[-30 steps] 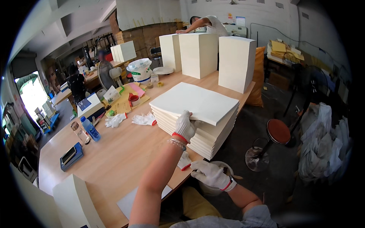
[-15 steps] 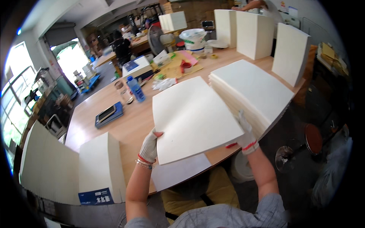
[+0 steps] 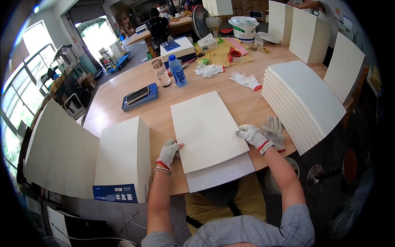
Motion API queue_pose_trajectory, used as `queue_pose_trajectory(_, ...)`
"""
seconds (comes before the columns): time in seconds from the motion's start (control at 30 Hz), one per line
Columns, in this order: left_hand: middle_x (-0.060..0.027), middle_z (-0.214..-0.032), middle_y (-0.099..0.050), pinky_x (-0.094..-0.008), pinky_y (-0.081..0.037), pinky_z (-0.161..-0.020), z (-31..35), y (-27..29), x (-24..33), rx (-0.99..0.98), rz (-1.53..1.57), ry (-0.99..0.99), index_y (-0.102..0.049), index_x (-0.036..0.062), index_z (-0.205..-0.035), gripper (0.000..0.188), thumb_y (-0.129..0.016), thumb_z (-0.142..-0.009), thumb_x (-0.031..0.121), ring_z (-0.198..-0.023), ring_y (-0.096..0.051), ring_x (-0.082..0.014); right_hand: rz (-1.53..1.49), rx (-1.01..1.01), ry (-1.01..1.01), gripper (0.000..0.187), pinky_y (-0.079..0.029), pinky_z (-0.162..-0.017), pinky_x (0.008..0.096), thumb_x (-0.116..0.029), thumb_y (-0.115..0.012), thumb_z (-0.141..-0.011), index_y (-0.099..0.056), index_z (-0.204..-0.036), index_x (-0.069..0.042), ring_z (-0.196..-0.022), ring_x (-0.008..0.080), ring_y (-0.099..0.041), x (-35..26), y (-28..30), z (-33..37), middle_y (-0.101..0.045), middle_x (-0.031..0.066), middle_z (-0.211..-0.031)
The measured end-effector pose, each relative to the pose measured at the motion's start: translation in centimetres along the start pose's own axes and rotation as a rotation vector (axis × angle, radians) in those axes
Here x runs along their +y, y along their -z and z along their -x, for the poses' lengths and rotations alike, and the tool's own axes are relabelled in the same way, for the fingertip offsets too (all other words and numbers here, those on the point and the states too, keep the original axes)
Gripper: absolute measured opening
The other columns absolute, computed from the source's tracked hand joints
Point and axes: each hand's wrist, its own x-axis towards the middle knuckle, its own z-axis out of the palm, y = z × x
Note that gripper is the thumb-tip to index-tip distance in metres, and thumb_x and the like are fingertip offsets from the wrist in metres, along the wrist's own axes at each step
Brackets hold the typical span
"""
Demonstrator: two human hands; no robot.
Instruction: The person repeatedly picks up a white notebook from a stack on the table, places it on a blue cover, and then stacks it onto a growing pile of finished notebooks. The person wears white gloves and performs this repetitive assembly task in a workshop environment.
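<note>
A cream-white pad of paper [image 3: 207,127] lies before me, its near end over a larger white sheet [image 3: 222,173] at the table's front edge. My left hand [image 3: 168,154], in a white knit glove with a red cuff, grips the pad's left edge, thumb on top. On the opposite edge my gloved right hand [image 3: 252,136] is closed, fingers curled at the side. Beside that wrist lies a loose grey-white glove [image 3: 273,131]. Further right rises a stack of similar pads [image 3: 302,96] with layered edges.
Tall paper stacks stand at the left [image 3: 121,148], one with a blue printed strip. Mid-table are a dark phone on a blue book [image 3: 142,98], a glass [image 3: 161,73], a blue bottle [image 3: 177,72], and loose gloves [image 3: 209,70]. A person's arm [image 3: 308,5] shows behind the far-right stacks.
The pad, held raised and tilted half a second ago, has come down flatter and straighter over the white sheet. My right hand has moved away from the right stack. The view has shifted.
</note>
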Motion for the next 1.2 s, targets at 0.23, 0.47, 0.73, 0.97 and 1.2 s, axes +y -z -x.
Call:
queue_pose_trajectory(0.23,-0.0142,-0.094,-0.068,-0.0355,-0.054,-0.068,0.8,0.5,-0.2,0.15,-0.38,-0.031,-0.06,-0.0022,-0.111,0.032,-0.067,-0.087,0.019,-0.081,-0.066,-0.0249,0.086,-0.034,-0.009,0.033,-0.047,-0.072,0.0246,-0.026,-0.067,-0.091,-0.066,-0.106,0.003,-0.08,0.0077,-0.058,-1.0,-0.6,0.3,-0.069,0.0027,-0.089)
queue_pose_trajectory(0.47,-0.0239,-0.134,-0.051,-0.0464,-0.041,-0.099,13.4,-3.3,-1.6,0.272,-0.968,-0.185,-0.053,0.0013,-0.127,0.058,-0.074,-0.077,0.021,-0.124,-0.046,-0.0409,0.189,-0.045,0.106,0.036,-0.048,-0.072,0.0293,-0.033,-0.066,-0.09,-0.067,-0.105,0.0,-0.076,0.013,-0.061,0.3,0.1,-0.1,-0.07,0.0074,-0.087)
queue_pose_trajectory(0.73,-0.0272,-0.14,-0.045,-0.0463,-0.031,-0.11,14.3,-3.8,-5.9,0.297,-0.888,-0.382,-0.045,0.0002,-0.138,0.077,-0.078,-0.07,0.01,-0.132,-0.035,-0.0464,0.346,-0.059,0.069,0.035,-0.045,-0.068,0.0329,-0.037,-0.065,-0.088,-0.066,-0.095,-0.003,-0.069,0.0192,-0.058,-1.1,0.5,0.2,-0.065,0.0105,-0.075)
queue_pose_trajectory(0.97,-0.0278,-0.14,-0.044,-0.0485,-0.029,-0.111,14.2,-4.0,-6.1,0.268,-0.82,-0.386,-0.043,0.0001,-0.139,0.077,-0.076,-0.071,0.009,-0.133,-0.032,-0.0484,0.392,-0.051,0.067,0.033,-0.045,-0.066,0.0361,-0.036,-0.065,-0.088,-0.063,-0.091,-0.003,-0.067,0.024,-0.057,-0.9,0.6,0.4,-0.062,0.0116,-0.073)
queue_pose_trajectory(1.2,-0.0278,-0.141,-0.043,-0.0503,-0.03,-0.109,14.4,-3.6,-5.8,0.266,-0.986,-0.409,-0.041,0.0013,-0.14,0.079,-0.077,-0.07,0.011,-0.132,-0.034,-0.0489,0.51,-0.033,0.077,0.033,-0.046,-0.065,0.0384,-0.038,-0.065,-0.088,-0.062,-0.089,-0.005,-0.068,0.0285,-0.059,-2.1,0.4,0.7,-0.063,0.0135,-0.075)
